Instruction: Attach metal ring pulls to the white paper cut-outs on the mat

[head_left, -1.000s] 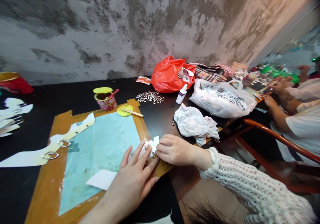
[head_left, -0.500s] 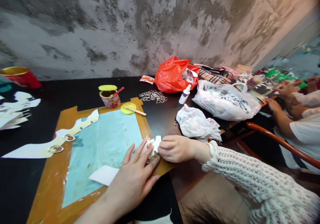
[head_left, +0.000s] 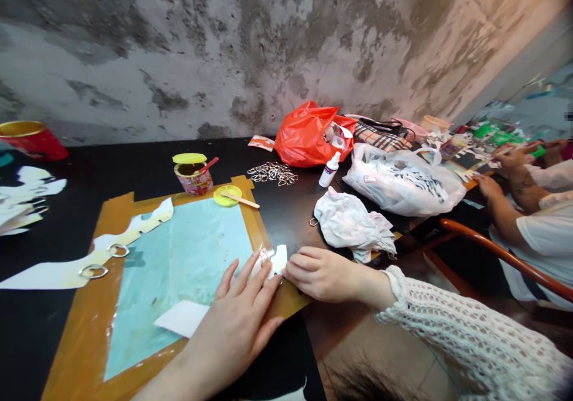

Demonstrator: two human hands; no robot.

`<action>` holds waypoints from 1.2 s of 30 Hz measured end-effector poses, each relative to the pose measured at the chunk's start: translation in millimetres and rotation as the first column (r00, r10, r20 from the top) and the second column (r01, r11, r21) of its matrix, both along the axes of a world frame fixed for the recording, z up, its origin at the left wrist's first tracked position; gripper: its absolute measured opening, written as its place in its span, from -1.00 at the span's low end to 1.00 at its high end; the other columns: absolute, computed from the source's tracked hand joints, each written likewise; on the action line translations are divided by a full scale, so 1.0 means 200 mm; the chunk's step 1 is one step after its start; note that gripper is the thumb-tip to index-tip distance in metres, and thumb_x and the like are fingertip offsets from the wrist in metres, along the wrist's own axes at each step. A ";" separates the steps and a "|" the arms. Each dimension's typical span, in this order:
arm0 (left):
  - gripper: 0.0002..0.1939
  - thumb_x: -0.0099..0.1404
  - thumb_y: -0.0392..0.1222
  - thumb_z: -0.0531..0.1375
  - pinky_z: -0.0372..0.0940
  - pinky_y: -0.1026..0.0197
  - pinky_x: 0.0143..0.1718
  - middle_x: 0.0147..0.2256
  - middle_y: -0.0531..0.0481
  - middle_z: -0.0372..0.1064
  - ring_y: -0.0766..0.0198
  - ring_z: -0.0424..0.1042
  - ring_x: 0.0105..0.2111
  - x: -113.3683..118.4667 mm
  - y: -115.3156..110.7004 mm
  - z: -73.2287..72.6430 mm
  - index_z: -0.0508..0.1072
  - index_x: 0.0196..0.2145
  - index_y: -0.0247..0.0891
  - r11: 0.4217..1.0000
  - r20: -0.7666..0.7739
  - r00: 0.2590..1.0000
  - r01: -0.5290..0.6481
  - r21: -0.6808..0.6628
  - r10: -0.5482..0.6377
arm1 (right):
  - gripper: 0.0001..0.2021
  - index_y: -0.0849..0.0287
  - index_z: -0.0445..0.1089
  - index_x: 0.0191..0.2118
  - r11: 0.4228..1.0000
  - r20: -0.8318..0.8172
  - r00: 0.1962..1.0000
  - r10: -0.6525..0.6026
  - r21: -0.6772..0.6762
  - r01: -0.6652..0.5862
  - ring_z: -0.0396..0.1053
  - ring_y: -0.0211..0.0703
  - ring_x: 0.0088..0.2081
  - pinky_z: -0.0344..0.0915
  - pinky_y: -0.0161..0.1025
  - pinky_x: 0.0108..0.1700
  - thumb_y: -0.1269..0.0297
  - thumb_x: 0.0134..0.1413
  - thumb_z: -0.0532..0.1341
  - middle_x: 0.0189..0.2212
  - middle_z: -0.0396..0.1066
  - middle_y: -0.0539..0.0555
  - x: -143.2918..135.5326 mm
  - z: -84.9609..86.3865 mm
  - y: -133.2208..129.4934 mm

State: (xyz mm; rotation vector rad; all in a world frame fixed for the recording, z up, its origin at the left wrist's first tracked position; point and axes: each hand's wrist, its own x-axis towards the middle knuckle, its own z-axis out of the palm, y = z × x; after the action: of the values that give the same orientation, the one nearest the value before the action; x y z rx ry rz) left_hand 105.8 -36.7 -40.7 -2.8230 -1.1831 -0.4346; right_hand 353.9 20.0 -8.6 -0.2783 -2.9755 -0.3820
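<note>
My left hand [head_left: 237,323] lies with its fingers spread over the right edge of the taped board [head_left: 85,311]. Its fingertips rest on a small white cut piece [head_left: 280,258], partly covering it. My right hand [head_left: 329,273] is closed in a pinch at the right edge of that piece; its fingertips are hidden. A trace of shiny metal shows beneath the fingers. Left of my left hand lies a loose white strip [head_left: 183,318]. Across the board's left side sits a longer notched white strip [head_left: 45,273] with two metal rings [head_left: 93,271] on it.
Behind the board stand a small open tub [head_left: 193,180] and a yellow lid [head_left: 227,196] with a wooden stick [head_left: 244,200]. Metal rings [head_left: 273,173], a spray bottle [head_left: 329,170], a crumpled cloth [head_left: 351,219] and bags [head_left: 308,138] lie further right. Other people's arms [head_left: 501,204] show at the far right.
My right hand has shifted slightly right and down, staying at the white piece. My left hand keeps pressing there. The whole view has moved a little.
</note>
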 end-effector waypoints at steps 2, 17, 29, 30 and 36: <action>-0.39 0.36 0.10 0.10 -0.10 -0.23 0.27 0.30 -0.16 0.14 -0.16 -0.04 0.33 -0.01 0.01 0.00 0.19 0.29 -0.13 1.000 -0.016 1.000 -0.020 0.014 0.020 | -0.76 0.34 0.43 -0.05 0.999 -0.015 0.999 -0.034 -0.034 0.033 0.31 -0.04 0.00 0.31 -0.13 -0.01 0.49 0.32 0.04 -0.04 0.44 0.21 0.00 0.00 -0.01; -0.54 0.34 0.20 0.11 -0.27 -0.18 0.33 0.23 -0.03 0.26 -0.08 0.00 0.33 -0.03 0.17 0.04 0.42 0.10 -0.01 0.992 -0.017 0.995 0.101 0.082 -0.100 | -0.68 0.19 0.44 -0.03 0.899 -0.382 0.880 -0.283 -0.424 0.105 0.27 -0.02 0.00 0.28 0.00 0.12 0.51 0.11 0.12 -0.13 0.45 0.16 -0.02 -0.13 0.01; -0.58 0.34 0.18 0.12 -0.20 -0.21 0.32 0.21 -0.02 0.31 -0.07 0.01 0.33 -0.02 0.17 0.01 0.45 0.05 0.00 0.995 0.038 0.998 0.055 0.079 -0.058 | -0.84 0.20 0.40 -0.19 0.669 -0.426 0.632 -0.648 -0.714 0.205 0.33 -0.12 -0.09 0.28 -0.15 0.05 0.51 0.12 0.19 -0.21 0.47 0.10 -0.11 -0.16 -0.03; -0.59 0.33 0.18 0.13 -0.20 -0.21 0.32 0.20 -0.02 0.32 -0.07 0.02 0.33 -0.02 0.16 0.01 0.46 0.04 0.01 0.996 0.040 0.998 0.050 0.070 -0.053 | -0.82 0.20 0.39 -0.16 0.622 -0.402 0.600 -0.692 -0.754 0.211 0.34 -0.13 -0.09 0.29 -0.17 0.03 0.51 0.12 0.19 -0.21 0.47 0.09 -0.12 -0.15 -0.03; -0.58 0.34 0.18 0.11 -0.15 -0.22 0.30 0.21 -0.05 0.31 -0.11 0.04 0.31 -0.02 0.16 0.00 0.45 0.05 0.00 0.998 0.020 0.999 0.033 0.059 -0.035 | -0.88 0.16 0.42 -0.27 0.404 -0.178 0.590 -0.788 -0.873 0.275 0.37 -0.19 -0.21 0.28 -0.27 -0.10 0.42 0.03 0.31 -0.32 0.48 0.00 -0.14 -0.09 0.06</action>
State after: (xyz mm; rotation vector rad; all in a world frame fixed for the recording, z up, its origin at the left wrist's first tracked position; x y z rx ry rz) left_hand 102.0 -4.2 -40.8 -2.7989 -1.1084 -0.4942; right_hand 325.7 32.2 -26.0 -1.2768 -2.0946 0.8876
